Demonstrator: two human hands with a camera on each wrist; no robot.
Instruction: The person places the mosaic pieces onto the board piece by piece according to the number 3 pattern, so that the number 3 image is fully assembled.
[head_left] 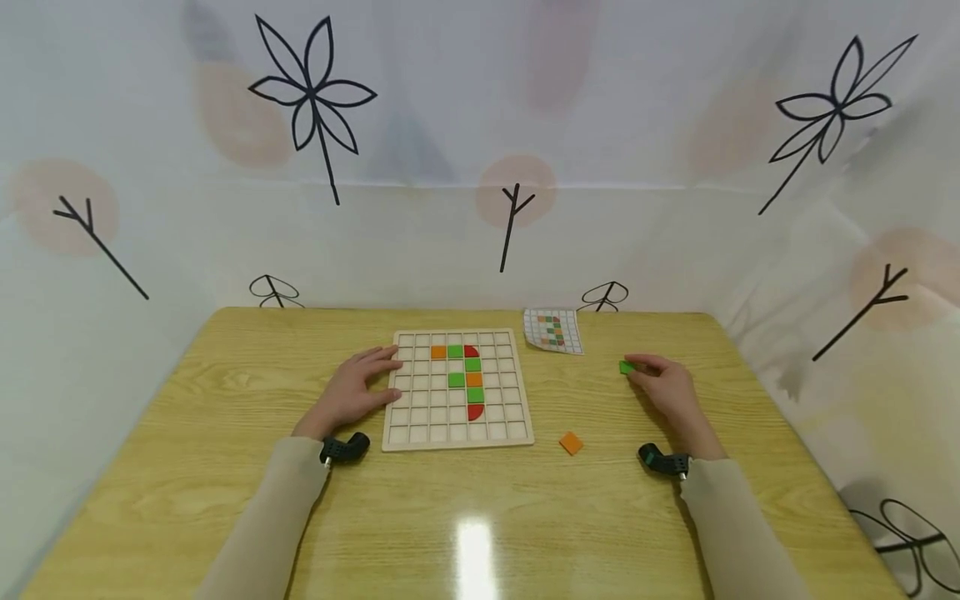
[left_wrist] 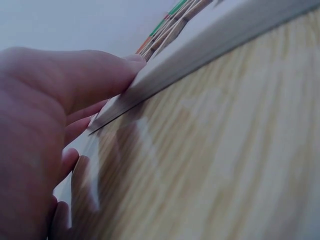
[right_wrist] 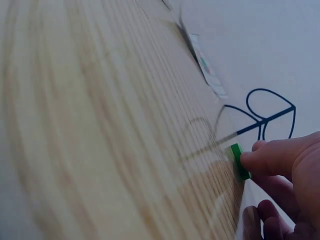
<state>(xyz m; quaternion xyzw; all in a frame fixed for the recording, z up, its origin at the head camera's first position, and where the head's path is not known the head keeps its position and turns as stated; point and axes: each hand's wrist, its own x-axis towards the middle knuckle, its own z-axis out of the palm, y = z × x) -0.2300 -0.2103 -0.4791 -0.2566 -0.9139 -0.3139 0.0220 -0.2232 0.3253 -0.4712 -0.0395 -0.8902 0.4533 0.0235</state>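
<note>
A square wooden grid board (head_left: 498, 433) lies left of the table's middle, with several orange, green and red tiles in its cells. My left hand (head_left: 352, 390) rests at the board's left edge, fingers spread and fairly straight. In the left wrist view the thumb (left_wrist: 100, 75) touches the board's side (left_wrist: 200, 55). Over on the right, my right hand (head_left: 667, 390) pinches a green square tile (head_left: 626, 367) between thumb and fingers. The right wrist view shows the same green tile (right_wrist: 240, 162) at the thumb tip, close to the table surface.
An orange square tile (head_left: 571, 442) lies on the wooden table (head_left: 405, 517), right of the board's near corner. Behind it, near the far edge, is a printed pattern sheet (head_left: 534, 335) with a coloured grid. A patterned cloth (head_left: 420, 242) hangs beyond the table.
</note>
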